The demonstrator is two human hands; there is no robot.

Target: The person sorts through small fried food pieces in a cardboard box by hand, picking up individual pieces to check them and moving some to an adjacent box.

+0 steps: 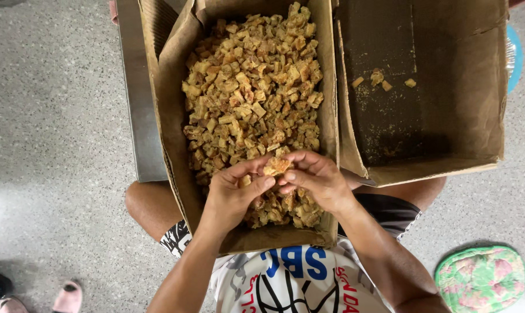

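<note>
A cardboard box (172, 98) resting on my lap is full of small golden-brown fried pieces (251, 87). Over its near end, my left hand (230, 197) and my right hand (317, 179) meet, together pinching one fried piece (276, 166) between their fingertips. My left hand also holds a second small piece against the palm. A second cardboard box (482, 87) to the right is nearly bare, with a few fried bits (381, 78) and crumbs on its stained bottom.
A grey metal tray (138, 104) lies under the left box. A round floral cushion (481, 278) sits on the speckled floor at lower right. Another person's feet in sandals (68, 298) show at lower left. A blue round object (514, 58) peeks out behind the right box.
</note>
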